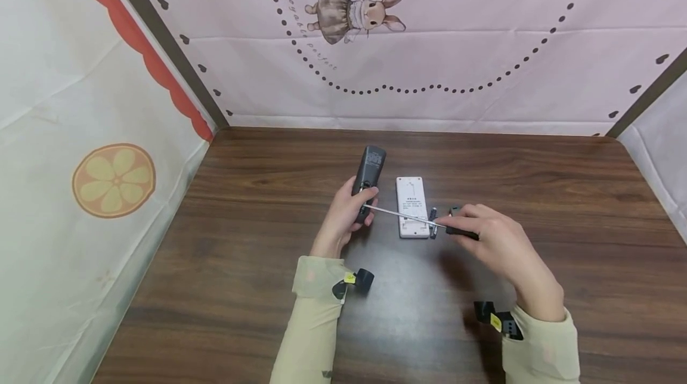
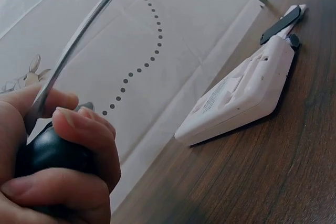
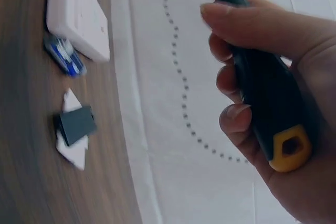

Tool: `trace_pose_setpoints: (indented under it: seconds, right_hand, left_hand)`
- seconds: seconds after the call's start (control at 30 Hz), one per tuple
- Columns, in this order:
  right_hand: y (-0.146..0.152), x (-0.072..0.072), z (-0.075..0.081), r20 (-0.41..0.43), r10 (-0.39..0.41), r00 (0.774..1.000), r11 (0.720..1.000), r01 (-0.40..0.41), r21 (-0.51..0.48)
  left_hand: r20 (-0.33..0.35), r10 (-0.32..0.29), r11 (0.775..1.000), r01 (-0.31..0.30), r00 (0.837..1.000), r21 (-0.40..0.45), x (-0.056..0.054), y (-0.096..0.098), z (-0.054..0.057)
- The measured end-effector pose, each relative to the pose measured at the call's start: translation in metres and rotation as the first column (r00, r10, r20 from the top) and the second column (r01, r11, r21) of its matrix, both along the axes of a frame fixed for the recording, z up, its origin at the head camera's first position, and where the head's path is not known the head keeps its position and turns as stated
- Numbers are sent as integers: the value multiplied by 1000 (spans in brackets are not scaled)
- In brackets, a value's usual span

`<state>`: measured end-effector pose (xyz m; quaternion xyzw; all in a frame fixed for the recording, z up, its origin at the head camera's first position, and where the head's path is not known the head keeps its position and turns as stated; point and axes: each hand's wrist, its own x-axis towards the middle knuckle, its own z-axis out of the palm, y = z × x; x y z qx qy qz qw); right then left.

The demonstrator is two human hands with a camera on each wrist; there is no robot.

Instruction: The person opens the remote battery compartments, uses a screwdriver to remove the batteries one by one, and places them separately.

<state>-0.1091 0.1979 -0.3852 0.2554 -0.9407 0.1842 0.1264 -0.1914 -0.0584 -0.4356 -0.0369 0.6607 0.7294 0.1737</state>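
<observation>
My left hand (image 1: 340,217) grips a black remote control (image 1: 371,163), its back face up and its far end tilted up. A screwdriver (image 3: 268,90) with a dark handle and yellow end is held in my right hand (image 1: 496,238). Its long metal shaft reaches left across to the black remote, and the tip meets the lower part of its back beside my left thumb. Whether the tip sits in a screw or slot is too small to tell. Below the shaft, a white remote control (image 1: 411,193) lies back up on the table.
Batteries (image 3: 65,55) lie against the white remote's right side. Farther right, a small dark cover (image 3: 77,124) rests on a white cover (image 3: 76,156), partly hidden by my right hand in the head view. A printed cloth (image 1: 456,62) hangs behind the wooden table (image 1: 241,223).
</observation>
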Motion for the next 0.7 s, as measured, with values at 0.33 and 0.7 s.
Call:
trace_pose_setpoints:
  seconds: [0.33, 0.7]
  right_hand:
    - [0, -2, 2, -63, -66, 996, 997, 63, -44]
    - [3, -1, 4, -90, -53, 995, 999, 51, -17]
  left_hand:
    - [-12, 19, 998, -19, 1000, 65, 0, -1, 3]
    - [7, 37, 998, -37, 999, 41, 0, 3, 2]
